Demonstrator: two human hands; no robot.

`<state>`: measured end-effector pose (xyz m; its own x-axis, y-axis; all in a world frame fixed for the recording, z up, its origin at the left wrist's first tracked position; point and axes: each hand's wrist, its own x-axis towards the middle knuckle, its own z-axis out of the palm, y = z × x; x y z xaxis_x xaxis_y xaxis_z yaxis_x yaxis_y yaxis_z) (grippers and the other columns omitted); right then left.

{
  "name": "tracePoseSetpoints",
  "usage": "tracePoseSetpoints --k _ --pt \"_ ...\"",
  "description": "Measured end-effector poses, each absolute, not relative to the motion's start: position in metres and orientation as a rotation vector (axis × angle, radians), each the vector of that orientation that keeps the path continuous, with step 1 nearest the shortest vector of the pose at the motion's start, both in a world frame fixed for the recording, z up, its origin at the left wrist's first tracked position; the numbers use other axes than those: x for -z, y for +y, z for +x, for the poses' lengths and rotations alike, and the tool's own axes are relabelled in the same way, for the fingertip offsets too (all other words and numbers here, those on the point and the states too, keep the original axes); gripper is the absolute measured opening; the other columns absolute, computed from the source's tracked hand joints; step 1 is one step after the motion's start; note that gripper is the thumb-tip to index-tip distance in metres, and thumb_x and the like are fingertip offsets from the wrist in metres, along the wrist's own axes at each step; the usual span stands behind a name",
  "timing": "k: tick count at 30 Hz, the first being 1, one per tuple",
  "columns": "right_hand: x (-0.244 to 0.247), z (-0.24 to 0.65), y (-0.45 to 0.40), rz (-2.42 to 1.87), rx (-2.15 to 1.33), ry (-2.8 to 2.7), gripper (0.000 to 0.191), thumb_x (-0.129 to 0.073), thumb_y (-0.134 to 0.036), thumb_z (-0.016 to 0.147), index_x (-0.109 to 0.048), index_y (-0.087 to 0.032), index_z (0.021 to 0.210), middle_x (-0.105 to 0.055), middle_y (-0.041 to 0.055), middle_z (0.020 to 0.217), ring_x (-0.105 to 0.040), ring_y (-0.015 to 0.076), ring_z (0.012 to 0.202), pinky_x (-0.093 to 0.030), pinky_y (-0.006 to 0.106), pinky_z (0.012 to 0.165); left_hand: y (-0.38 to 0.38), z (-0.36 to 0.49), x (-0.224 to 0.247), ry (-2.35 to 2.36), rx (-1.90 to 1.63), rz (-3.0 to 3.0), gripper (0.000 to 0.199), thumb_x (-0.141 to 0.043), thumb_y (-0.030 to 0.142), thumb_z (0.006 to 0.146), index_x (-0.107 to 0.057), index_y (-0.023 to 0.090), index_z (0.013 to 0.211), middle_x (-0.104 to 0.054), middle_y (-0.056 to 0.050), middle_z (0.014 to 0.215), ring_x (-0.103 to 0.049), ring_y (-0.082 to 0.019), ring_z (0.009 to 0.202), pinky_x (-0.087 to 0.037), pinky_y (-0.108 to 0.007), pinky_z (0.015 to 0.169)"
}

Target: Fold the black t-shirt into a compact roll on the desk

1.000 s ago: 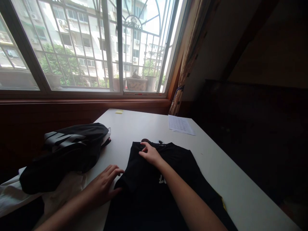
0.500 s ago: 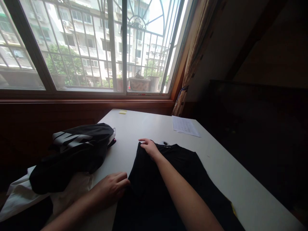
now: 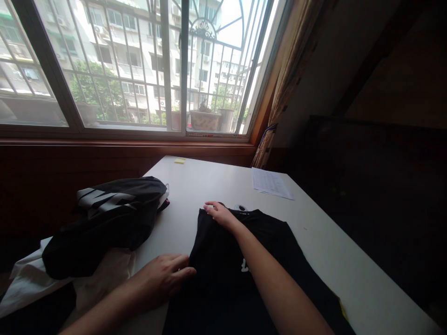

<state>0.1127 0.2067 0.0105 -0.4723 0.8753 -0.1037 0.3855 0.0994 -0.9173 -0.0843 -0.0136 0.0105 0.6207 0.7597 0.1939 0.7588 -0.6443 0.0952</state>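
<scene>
A black garment [image 3: 216, 288] with a small white print lies spread over the near part of the white table [image 3: 209, 181]. My left hand [image 3: 174, 274] is at its left edge, thumb and fingers apart, with the thumb over the cloth. Farther up, my right hand [image 3: 218, 215] rests at the garment's upper left corner, its fingers loosely spread on the fabric. My right forearm crosses above the garment and hides part of the print.
A heap of black and white clothes [image 3: 115, 223] is at the table's left side. Printed papers [image 3: 272, 183] lie at the back right, and a yellow note [image 3: 179, 161] at the back edge. A roll of tape [image 3: 240, 207] sits just beyond the garment.
The garment's left edge has flattened, and a white print now shows beside my right forearm. The fingers of my left hand have parted. My right hand has shifted slightly right.
</scene>
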Motion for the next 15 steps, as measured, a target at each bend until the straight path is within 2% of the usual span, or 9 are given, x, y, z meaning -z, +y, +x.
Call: tracePoseSetpoints --k 3,6,9,11,13,15 --pt "-0.014 0.115 0.2 -1.211 -1.319 -2.021 0.064 -0.085 -0.033 0.07 -0.063 -0.027 0.13 -0.065 0.003 0.098 -0.062 0.0197 0.09 -0.048 0.034 0.089 -0.014 -0.083 -0.012 1.373 -0.351 2.781 0.045 -0.049 0.003 0.082 -0.053 0.027 0.12 -0.06 -0.001 0.096 -0.057 -0.018 0.074 -0.041 -0.028 0.064" --pt "-0.017 0.114 0.195 -1.222 -1.307 -2.052 0.066 -0.08 -0.028 0.076 -0.056 -0.028 0.137 -0.063 0.0042 0.106 -0.061 0.021 0.1 -0.046 0.035 0.096 -0.013 -0.084 -0.008 1.408 -0.434 2.663 0.052 -0.049 0.0 0.076 -0.051 0.028 0.12 -0.061 0.001 0.096 -0.059 -0.016 0.072 -0.039 -0.027 0.061" --pt "-0.022 0.117 0.193 -1.246 -1.368 -2.038 0.065 -0.064 -0.037 0.09 -0.039 -0.027 0.15 -0.064 0.005 0.103 -0.064 0.02 0.092 -0.052 0.035 0.085 -0.013 -0.085 -0.004 1.459 -0.573 2.455 0.052 -0.05 0.002 0.075 -0.049 0.029 0.12 -0.062 0.003 0.093 -0.059 -0.015 0.071 -0.039 -0.025 0.062" --pt "-0.027 0.123 0.19 -1.264 -1.431 -2.037 0.073 -0.06 -0.048 0.093 -0.028 -0.026 0.155 -0.065 0.0062 0.101 -0.065 0.0208 0.087 -0.055 0.034 0.076 -0.013 -0.087 -0.003 1.478 -0.65 2.345 0.05 -0.052 0.006 0.078 -0.047 0.029 0.121 -0.061 0.004 0.086 -0.059 -0.015 0.069 -0.039 -0.024 0.062" --pt "-0.034 0.132 0.187 -1.281 -1.496 -2.073 0.09 -0.068 -0.057 0.085 -0.024 -0.026 0.157 -0.066 0.0083 0.106 -0.065 0.0227 0.088 -0.055 0.036 0.076 -0.012 -0.088 -0.001 1.474 -0.689 2.291 0.047 -0.053 0.009 0.079 -0.046 0.028 0.121 -0.06 0.005 0.082 -0.058 -0.015 0.067 -0.039 -0.024 0.061" --pt "-0.042 0.144 0.183 -1.273 -1.564 -2.157 0.108 -0.081 -0.057 0.072 -0.024 -0.026 0.158 -0.064 0.0105 0.116 -0.065 0.0249 0.099 -0.053 0.039 0.089 -0.012 -0.089 0.0 1.464 -0.696 2.277 0.045 -0.054 0.009 0.079 -0.047 0.028 0.119 -0.061 0.005 0.082 -0.058 -0.015 0.068 -0.038 -0.024 0.061"
